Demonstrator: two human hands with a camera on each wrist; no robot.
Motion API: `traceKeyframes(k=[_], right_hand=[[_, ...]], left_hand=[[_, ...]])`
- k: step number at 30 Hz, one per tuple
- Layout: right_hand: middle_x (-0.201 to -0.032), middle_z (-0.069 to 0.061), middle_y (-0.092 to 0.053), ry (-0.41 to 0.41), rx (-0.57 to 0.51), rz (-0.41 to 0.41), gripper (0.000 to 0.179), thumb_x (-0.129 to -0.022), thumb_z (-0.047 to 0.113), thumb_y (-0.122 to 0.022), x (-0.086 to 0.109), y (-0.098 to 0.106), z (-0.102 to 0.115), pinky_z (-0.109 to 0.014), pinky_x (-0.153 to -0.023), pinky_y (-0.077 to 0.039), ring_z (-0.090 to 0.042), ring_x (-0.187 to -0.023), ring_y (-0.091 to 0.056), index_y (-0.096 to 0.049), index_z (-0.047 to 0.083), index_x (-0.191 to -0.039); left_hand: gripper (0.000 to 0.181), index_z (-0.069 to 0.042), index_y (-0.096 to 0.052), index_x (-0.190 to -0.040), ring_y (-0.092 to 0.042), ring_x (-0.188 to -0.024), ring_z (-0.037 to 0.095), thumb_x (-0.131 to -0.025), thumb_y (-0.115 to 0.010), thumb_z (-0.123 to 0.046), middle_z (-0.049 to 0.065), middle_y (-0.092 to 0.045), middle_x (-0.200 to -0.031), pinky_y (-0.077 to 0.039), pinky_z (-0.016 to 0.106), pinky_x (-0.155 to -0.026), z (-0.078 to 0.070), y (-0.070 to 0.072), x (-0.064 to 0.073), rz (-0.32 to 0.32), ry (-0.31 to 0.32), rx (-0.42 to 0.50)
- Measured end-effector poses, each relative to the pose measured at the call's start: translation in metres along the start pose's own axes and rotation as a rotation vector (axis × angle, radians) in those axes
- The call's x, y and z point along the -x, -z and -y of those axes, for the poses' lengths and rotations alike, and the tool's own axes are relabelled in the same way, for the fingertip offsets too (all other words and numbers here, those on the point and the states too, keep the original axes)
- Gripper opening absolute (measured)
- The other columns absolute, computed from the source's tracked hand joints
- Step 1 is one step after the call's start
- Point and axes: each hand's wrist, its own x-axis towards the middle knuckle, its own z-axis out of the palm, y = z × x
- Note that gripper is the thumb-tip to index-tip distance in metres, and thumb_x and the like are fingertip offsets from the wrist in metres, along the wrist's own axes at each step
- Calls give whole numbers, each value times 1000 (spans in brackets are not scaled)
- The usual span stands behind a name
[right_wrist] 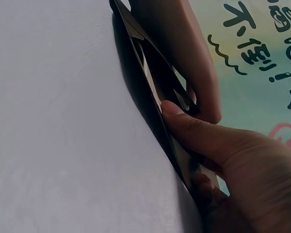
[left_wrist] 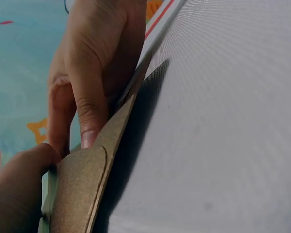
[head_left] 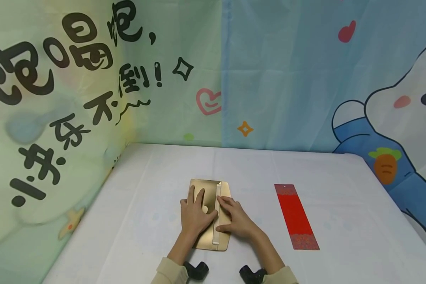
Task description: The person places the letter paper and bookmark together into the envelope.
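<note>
A gold folded card (head_left: pixel 198 182) lies on the white table in the head view. A pale narrow strip (head_left: pixel 216 236) runs lengthwise near its right side. My left hand (head_left: pixel 197 216) rests on the left panel, fingers spread and thumb reaching towards the strip. My right hand (head_left: pixel 239 221) touches the right panel, thumb and forefinger apart, both tips at the strip. A round cream piece (head_left: pixel 205 209) is partly hidden under my left hand. In the left wrist view, the card's edge (left_wrist: pixel 87 184) stands off the table. The right wrist view shows a gap between its layers.
A red strip (head_left: pixel 294 213) with patterned ends lies to the right. Two black curved pieces (head_left: pixel 197 271) are at the wrists, near the front. Printed cloth (head_left: pixel 277 79) hangs behind and to the left of the table (head_left: pixel 156 169).
</note>
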Motion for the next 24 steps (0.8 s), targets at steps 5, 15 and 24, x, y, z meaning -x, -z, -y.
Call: traceKeyframes(k=[5,15,24], right_hand=[[-143,-8,-33,1,5,36,93,-69,41,-77,-2,1,-2,-44,-92,-35,-26,-118,-35,-32,9,-144],[-149,-9,-25,12,-52,125,98,-67,38,-79,-1,10,-5,-50,-99,-28,-30,-130,-24,-27,10,-146],[-148,-9,-27,45,-25,105,98,-67,40,-79,-3,6,-6,-48,-99,-29,-28,-128,-28,-29,9,-145]], left_hand=[[75,-16,-53,-130,-45,-87,36,-66,-63,-53,15,-31,-144,-40,37,-66,1,0,0,-4,-2,1],[75,-16,-52,-132,-45,-87,36,-67,-62,-55,16,-30,-145,-41,36,-66,0,-1,0,5,0,-8],[72,-15,-54,-128,-45,-84,36,-68,-60,-54,18,-34,-142,-39,37,-66,1,-4,0,-42,-27,-23]])
